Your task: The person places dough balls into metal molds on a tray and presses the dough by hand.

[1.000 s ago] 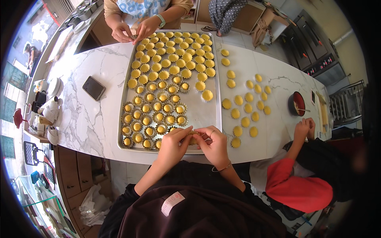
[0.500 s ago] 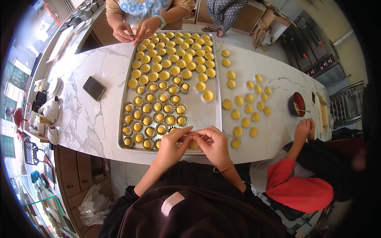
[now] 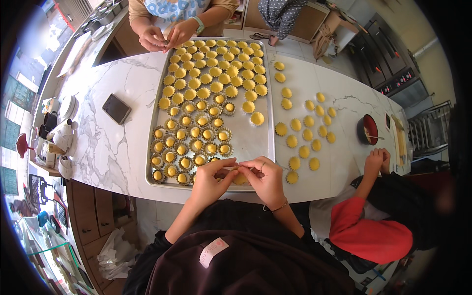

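Observation:
Over the near edge of a large metal tray (image 3: 253,147), my left hand (image 3: 210,178) and my right hand (image 3: 264,179) meet with fingertips pinched together. Between them is a small piece of yellow dough (image 3: 237,167), mostly hidden by the fingers; I cannot tell whether it sits in a tin. Just beneath my hands, another yellow dough piece (image 3: 240,180) shows on the tray. Left of my hands stand several fluted tart tins holding round dough balls (image 3: 195,132). The tray's far half carries rows of tins lined with pressed dough (image 3: 216,87).
More dough-lined tins (image 3: 308,121) spread over the marble table (image 3: 344,118) right of the tray. A phone (image 3: 117,109) lies left. At right are a dark bowl with a spoon (image 3: 368,130) and a person in red sleeves (image 3: 371,228). Across the table a co-worker's hands (image 3: 167,37) work at the tray.
My fingers have shifted slightly around the dough piece, and my left hand sits a little further left. The co-worker's hands across the table have moved slightly. The tins stay as they were.

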A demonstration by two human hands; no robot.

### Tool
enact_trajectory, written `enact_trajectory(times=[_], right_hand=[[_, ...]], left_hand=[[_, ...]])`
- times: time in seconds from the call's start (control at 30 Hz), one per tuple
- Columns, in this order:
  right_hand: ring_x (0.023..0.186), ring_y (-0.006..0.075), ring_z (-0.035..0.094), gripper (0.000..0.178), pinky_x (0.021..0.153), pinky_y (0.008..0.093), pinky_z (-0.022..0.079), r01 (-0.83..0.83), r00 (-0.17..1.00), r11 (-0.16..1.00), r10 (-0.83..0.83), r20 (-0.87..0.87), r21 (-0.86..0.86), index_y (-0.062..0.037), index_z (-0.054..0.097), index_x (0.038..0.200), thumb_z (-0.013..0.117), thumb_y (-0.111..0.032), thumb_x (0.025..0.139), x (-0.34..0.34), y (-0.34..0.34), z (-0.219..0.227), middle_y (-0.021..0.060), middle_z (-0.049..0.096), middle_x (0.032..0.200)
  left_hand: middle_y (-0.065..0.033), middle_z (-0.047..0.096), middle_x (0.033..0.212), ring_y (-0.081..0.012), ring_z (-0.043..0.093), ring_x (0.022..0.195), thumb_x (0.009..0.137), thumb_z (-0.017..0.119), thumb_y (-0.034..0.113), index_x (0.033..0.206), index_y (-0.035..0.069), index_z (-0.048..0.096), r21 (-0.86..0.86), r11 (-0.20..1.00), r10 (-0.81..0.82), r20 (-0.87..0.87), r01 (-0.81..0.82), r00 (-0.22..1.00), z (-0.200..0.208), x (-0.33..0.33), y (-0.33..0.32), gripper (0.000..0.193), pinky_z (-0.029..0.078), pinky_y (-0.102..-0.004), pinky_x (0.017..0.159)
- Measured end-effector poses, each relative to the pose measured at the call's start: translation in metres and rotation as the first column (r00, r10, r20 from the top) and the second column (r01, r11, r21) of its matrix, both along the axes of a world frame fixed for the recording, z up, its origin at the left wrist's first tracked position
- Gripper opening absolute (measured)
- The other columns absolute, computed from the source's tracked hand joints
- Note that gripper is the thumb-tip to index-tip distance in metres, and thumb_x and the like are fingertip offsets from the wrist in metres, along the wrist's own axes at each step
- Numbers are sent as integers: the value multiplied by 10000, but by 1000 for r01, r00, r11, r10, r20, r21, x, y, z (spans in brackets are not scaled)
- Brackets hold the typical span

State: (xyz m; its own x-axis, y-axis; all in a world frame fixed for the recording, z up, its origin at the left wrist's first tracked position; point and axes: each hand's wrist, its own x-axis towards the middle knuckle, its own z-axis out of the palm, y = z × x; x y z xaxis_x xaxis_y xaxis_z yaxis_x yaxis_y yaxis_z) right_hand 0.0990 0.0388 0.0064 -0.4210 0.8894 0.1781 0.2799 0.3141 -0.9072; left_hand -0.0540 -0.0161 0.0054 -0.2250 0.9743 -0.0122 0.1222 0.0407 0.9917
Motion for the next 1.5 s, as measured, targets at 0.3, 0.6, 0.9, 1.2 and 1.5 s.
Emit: enact_trajectory(times=[0.3, 0.6, 0.9, 1.2, 1.5], right_hand=[[576, 137, 602, 140, 527, 241, 492, 8, 997, 996, -15, 82, 86, -19, 678, 923, 704, -53, 790, -3, 1, 13, 78, 622, 792], [598, 126, 606, 171, 526, 234, 490, 70, 998, 997, -70, -6, -31, -11, 666, 970, 689, -46, 805, -5, -3, 10, 77, 615, 829], [589, 117, 634, 215, 501, 219, 510, -5, 995, 977, -18, -103, -213, -11, 634, 1060, 636, -14, 844, -4, -6, 7, 74, 580, 863], [581, 100, 629, 225, 475, 197, 502, -50, 995, 985, 36, -89, -163, -11, 632, 1056, 629, 14, 833, -2, 0, 7, 74, 577, 901], [587, 108, 635, 199, 495, 207, 513, -53, 993, 974, 28, -115, -219, -1, 638, 1024, 619, 27, 828, -5, 0, 12, 75, 580, 915]], left_hand=[[-137, 665, 798, -193, 673, 707, 807, 664, 40, 987, -38, 658, 43, 997, -40, -315, 56, 948, 2, -4, 0, 196, 535, -266, 625], [-121, 659, 866, -162, 665, 721, 773, 689, 1, 999, -21, 664, 80, 995, 79, -291, -58, 953, 2, 6, 2, 228, 535, -259, 638], [-114, 652, 901, -160, 668, 735, 755, 713, -5, 1012, -17, 650, 136, 984, 134, -174, -111, 976, 11, 7, 1, 265, 543, -250, 651], [-105, 641, 911, -150, 668, 758, 761, 709, -1, 996, -20, 651, 115, 993, 57, -260, -28, 964, 3, -2, 0, 243, 555, -257, 668], [-108, 682, 854, -133, 672, 730, 805, 676, 34, 989, -39, 648, -110, 993, 37, -16, -38, 999, 1, 1, -1, 200, 536, -238, 652]])
